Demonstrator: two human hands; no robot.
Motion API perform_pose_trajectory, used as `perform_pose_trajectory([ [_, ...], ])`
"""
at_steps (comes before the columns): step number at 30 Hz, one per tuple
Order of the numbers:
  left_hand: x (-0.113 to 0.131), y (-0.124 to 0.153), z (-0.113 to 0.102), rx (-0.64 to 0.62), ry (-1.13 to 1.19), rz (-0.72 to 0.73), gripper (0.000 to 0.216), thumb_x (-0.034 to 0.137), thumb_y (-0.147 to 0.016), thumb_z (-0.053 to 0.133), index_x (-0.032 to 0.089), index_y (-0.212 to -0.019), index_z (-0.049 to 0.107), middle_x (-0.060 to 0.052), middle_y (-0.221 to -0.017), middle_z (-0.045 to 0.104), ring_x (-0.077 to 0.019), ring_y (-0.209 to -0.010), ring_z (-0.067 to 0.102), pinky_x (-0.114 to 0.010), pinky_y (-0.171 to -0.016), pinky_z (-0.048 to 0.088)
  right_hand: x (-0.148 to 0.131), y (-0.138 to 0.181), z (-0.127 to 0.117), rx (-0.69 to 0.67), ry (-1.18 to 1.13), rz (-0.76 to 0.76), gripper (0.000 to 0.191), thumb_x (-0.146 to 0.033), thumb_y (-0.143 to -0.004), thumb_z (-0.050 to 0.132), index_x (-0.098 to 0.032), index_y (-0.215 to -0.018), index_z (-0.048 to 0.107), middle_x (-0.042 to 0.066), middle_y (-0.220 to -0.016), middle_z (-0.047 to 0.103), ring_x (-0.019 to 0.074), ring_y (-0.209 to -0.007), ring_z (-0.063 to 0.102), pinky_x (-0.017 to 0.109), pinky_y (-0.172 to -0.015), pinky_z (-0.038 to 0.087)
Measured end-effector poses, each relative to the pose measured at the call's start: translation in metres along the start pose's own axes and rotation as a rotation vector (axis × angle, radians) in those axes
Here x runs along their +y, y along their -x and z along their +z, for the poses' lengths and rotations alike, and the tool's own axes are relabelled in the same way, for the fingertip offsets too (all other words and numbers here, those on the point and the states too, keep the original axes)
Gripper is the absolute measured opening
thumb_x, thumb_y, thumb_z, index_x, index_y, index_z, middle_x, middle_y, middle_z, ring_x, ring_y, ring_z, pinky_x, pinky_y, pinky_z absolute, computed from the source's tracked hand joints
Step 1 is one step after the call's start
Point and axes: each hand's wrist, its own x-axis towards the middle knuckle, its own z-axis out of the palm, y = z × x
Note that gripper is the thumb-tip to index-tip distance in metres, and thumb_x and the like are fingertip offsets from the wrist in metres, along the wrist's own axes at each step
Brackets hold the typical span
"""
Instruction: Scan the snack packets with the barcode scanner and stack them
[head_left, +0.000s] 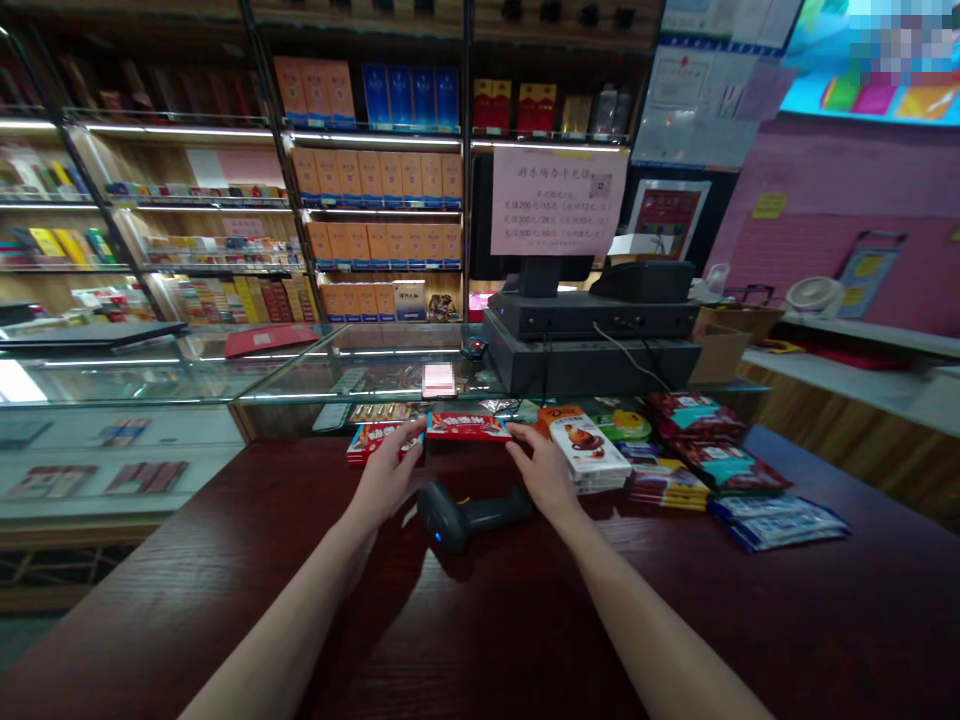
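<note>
A red snack packet (469, 428) with white lettering is held level by its two ends. My left hand (391, 468) pinches its left end, beside and partly over a short stack of similar red packets (365, 443). My right hand (541, 470) has its fingertips at the packet's right end, close to a stack of white and orange Dove boxes (589, 445). Between my forearms, a dark barcode scanner (457, 517) with a small blue light lies on the brown counter (450, 640).
To the right are brown-and-teal snack bags (724, 465), yellow-purple packets (666, 485) and blue-white packets (780, 522). Behind the counter stand a glass display case (352, 350), a cash register (592, 345) with a paper notice (556, 202), and shelves of boxes (379, 178).
</note>
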Motion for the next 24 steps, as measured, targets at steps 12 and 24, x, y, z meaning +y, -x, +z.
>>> perform_pose_trajectory([
  [12, -0.014, 0.017, 0.006, 0.103, -0.126, 0.085, 0.046, 0.027, -0.094, 0.050, 0.027, -0.140, 0.054, -0.005, -0.144, 0.057, -0.0203, -0.139, 0.046, -0.043, -0.119, 0.034, 0.004, 0.009, 0.007, 0.043, -0.009, -0.075, 0.029, -0.038, -0.093, 0.055, -0.025, -0.110, 0.074, 0.006, -0.112, 0.076, 0.0255, -0.103, 0.069, 0.042, -0.095, 0.050],
  [24, -0.012, 0.018, 0.003, 0.072, -0.310, 0.272, 0.073, 0.019, -0.091, 0.057, 0.033, -0.155, 0.026, -0.009, -0.146, 0.053, -0.0244, -0.133, 0.052, -0.047, -0.113, 0.039, -0.004, 0.006, 0.003, 0.104, 0.011, -0.108, 0.032, -0.043, -0.096, 0.048, -0.024, -0.106, 0.073, 0.006, -0.108, 0.076, 0.0260, -0.101, 0.068, 0.041, -0.093, 0.049],
])
